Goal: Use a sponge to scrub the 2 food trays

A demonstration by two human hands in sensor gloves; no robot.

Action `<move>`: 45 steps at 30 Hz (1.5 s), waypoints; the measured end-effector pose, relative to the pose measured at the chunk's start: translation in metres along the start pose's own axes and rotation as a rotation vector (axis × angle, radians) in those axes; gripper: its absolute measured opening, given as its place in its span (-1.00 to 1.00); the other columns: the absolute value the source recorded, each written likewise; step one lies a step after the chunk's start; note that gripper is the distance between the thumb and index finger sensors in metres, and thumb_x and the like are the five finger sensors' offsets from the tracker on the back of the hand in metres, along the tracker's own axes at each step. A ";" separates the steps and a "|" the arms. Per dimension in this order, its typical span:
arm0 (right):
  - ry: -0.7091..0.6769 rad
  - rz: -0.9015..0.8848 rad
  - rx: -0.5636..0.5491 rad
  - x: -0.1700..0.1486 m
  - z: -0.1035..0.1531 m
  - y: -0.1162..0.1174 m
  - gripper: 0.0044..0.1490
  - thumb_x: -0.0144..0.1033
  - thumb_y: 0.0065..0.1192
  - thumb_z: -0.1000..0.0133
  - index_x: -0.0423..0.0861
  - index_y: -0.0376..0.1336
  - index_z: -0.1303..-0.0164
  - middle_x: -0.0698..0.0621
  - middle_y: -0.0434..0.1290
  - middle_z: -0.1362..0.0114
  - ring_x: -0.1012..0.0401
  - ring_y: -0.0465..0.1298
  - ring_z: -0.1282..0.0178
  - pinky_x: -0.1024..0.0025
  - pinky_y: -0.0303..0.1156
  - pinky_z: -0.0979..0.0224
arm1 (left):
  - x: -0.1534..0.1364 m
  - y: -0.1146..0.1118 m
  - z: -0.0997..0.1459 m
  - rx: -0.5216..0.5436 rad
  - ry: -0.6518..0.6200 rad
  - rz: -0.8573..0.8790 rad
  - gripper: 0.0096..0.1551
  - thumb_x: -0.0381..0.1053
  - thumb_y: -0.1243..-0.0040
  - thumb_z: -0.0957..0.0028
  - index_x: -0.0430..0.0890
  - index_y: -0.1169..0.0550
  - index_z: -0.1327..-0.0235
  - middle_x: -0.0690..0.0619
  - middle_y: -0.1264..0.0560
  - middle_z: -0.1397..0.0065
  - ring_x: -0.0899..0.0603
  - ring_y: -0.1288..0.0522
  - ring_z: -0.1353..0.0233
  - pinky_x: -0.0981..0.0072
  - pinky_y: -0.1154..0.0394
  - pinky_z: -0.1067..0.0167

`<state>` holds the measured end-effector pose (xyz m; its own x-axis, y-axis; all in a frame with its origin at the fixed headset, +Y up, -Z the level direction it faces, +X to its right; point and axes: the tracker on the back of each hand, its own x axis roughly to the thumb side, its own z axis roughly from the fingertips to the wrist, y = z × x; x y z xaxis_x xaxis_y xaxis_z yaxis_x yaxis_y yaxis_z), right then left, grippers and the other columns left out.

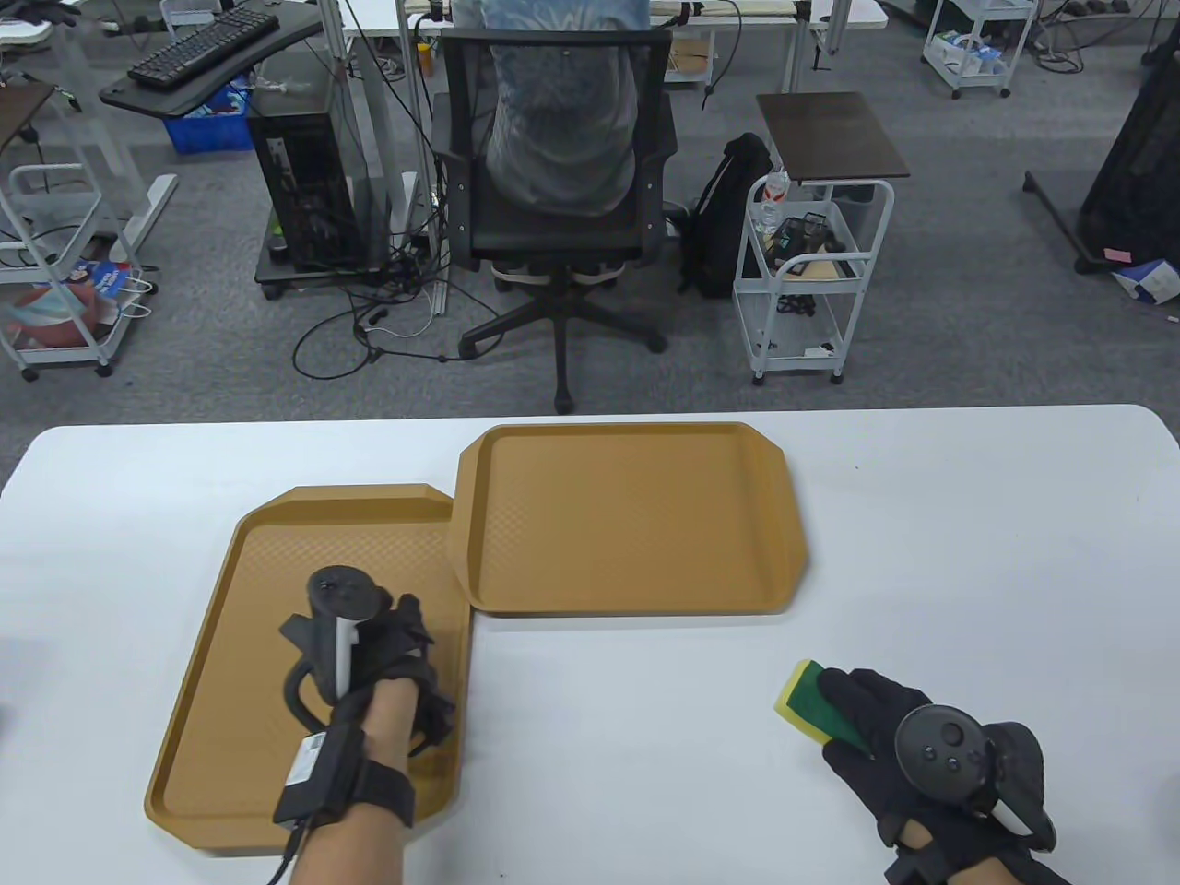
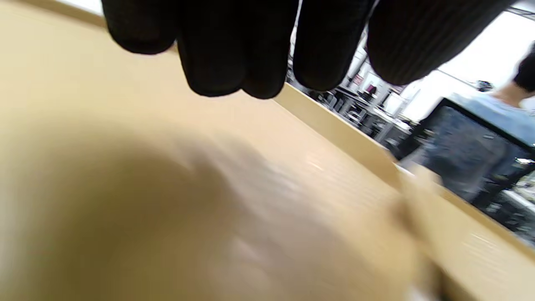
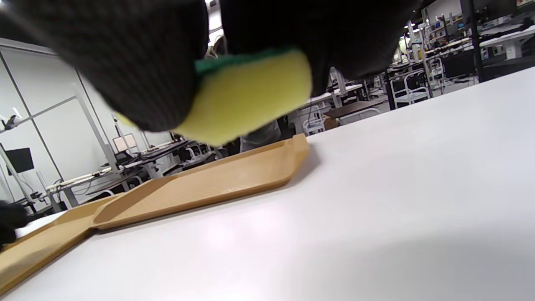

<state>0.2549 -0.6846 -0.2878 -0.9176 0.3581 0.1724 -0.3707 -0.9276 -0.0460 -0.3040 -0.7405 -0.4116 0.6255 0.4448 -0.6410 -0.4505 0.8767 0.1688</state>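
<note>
A white table (image 1: 968, 553) fronts an office floor where a person sits in a black chair (image 1: 558, 184) beside a white cart (image 1: 811, 277). Two brown trays lie left of the right hand (image 1: 913, 747): the far tray (image 1: 627, 516) overlaps the near tray (image 1: 240, 645). The left hand (image 1: 369, 645) hovers over or rests on the near tray, fingers loosely curled and empty, while the right hand's fingers clamp the yellow-green sponge (image 1: 816, 705) just above the table.

We can read no text, brand, number or sign anywhere: the white label (image 1: 308, 759) on the left wrist strap carries print too small to make out, and packaging on the floor is equally illegible.
</note>
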 end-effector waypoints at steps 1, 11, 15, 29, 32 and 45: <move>0.005 0.011 0.000 0.000 0.000 0.001 -0.11 -0.10 0.57 0.01 0.19 0.17 -0.52 -0.14 0.30 -0.59 -0.13 0.40 -0.51 -0.14 0.37 -0.54 | -0.017 0.009 -0.010 0.021 0.034 -0.030 -0.31 0.29 -0.29 0.03 0.07 -0.57 -0.37 -0.10 -0.45 -0.52 -0.34 -0.47 -0.44 -0.21 -0.35 -0.30; 0.034 0.071 0.004 0.000 -0.003 0.007 -0.12 -0.10 0.57 0.01 0.19 0.17 -0.52 -0.14 0.29 -0.59 -0.13 0.39 -0.51 -0.14 0.37 -0.54 | -0.099 0.035 -0.074 0.039 0.249 -0.255 -0.17 0.23 -0.29 0.01 -0.02 -0.39 -0.54 -0.09 -0.30 -0.63 -0.38 -0.30 -0.61 -0.29 -0.24 -0.44; 0.042 0.090 0.009 -0.001 -0.003 0.009 -0.12 -0.10 0.57 0.01 0.19 0.18 -0.52 -0.14 0.29 -0.59 -0.13 0.39 -0.51 -0.14 0.37 -0.54 | -0.108 0.033 -0.089 0.008 0.289 -0.306 -0.22 0.18 -0.28 -0.02 -0.02 -0.41 -0.53 -0.09 -0.33 -0.62 -0.33 -0.35 -0.58 -0.26 -0.28 -0.44; 0.067 0.098 0.011 -0.005 -0.005 0.010 -0.12 -0.11 0.57 0.01 0.19 0.18 -0.51 -0.14 0.29 -0.59 -0.13 0.39 -0.51 -0.14 0.37 -0.54 | -0.108 0.046 -0.111 -0.038 0.377 -0.213 -0.45 -0.02 -0.07 0.00 0.01 -0.46 -0.31 -0.04 -0.51 -0.38 -0.15 -0.54 -0.30 0.01 -0.51 -0.32; 0.066 0.098 0.008 -0.005 -0.005 0.010 -0.12 -0.11 0.57 0.01 0.19 0.18 -0.51 -0.14 0.29 -0.59 -0.13 0.39 -0.51 -0.13 0.38 -0.54 | -0.113 0.058 -0.110 0.006 0.386 -0.137 -0.45 -0.02 -0.08 0.00 0.00 -0.44 -0.31 -0.01 -0.62 -0.27 -0.08 -0.69 -0.18 0.04 -0.65 -0.27; 0.063 0.087 -0.002 -0.005 -0.004 0.010 -0.13 -0.11 0.57 0.01 0.19 0.18 -0.51 -0.14 0.29 -0.59 -0.13 0.40 -0.51 -0.13 0.38 -0.54 | -0.096 0.085 -0.099 0.119 0.247 -0.012 -0.44 -0.03 -0.05 -0.04 0.07 -0.37 -0.37 0.03 -0.55 -0.29 -0.12 -0.64 -0.15 -0.02 -0.59 -0.24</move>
<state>0.2555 -0.6950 -0.2931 -0.9535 0.2822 0.1059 -0.2894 -0.9553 -0.0603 -0.4658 -0.7265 -0.4101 0.4494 0.3894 -0.8040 -0.3575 0.9032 0.2376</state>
